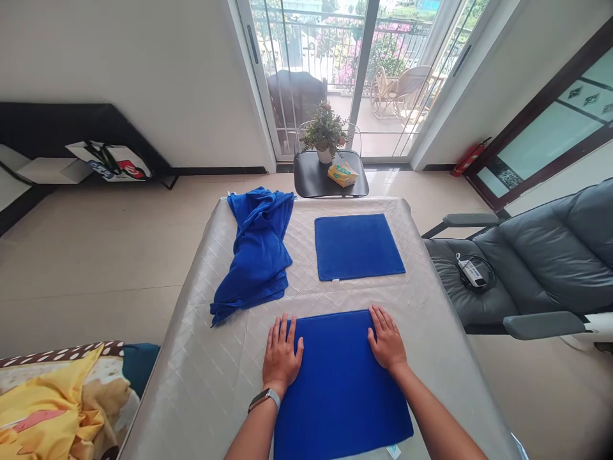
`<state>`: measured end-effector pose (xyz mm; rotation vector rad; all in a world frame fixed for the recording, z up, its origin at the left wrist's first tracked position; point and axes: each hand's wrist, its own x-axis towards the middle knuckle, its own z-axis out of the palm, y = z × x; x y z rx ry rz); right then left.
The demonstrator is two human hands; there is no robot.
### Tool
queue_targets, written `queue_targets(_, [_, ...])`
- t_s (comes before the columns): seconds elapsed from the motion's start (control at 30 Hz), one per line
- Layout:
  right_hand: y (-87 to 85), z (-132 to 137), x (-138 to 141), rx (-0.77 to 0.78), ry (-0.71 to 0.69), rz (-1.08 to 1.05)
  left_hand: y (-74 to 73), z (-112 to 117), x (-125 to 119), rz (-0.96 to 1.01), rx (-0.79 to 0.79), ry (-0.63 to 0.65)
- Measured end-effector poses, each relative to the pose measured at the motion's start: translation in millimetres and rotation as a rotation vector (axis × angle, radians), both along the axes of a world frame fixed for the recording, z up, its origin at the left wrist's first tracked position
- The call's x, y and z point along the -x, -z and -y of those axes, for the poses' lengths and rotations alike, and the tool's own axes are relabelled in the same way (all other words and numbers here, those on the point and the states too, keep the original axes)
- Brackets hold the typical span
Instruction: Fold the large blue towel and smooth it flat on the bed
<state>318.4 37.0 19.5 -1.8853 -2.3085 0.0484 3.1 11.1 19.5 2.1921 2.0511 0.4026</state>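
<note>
A blue cloth lies spread flat on the table in front of me, a small label sticking out at its near edge. My left hand rests flat on its far left corner, fingers stretched out; a watch band circles that wrist. On the far right corner lies my right hand, also flat with fingers extended. Beyond them, a second blue cloth is laid out flat with a small white tag on its near edge. To its left sits a crumpled heap of blue cloths.
A silvery quilted cover drapes the table. Behind it, a black folding chair holds a potted plant and a tissue pack. A grey armchair with a power strip stands right; yellow bedding lies lower left.
</note>
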Motion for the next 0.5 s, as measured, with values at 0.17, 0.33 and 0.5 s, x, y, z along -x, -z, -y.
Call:
queue_targets(0.17, [-1.3, -0.1, 0.7, 0.002, -0.003, -0.006, 0.3, -0.1, 0.0, -0.001, 0.004, 0.001])
queue_targets(0.33, [-2.0, -0.1, 0.1, 0.004, -0.004, -0.006, -0.4, -0.3, 0.0, 0.011, 0.007, 0.000])
queue_targets(0.5, [-3.1, -0.4, 0.1, 0.012, -0.005, -0.012, -2.6, -0.7, -0.4, 0.005, 0.017, 0.001])
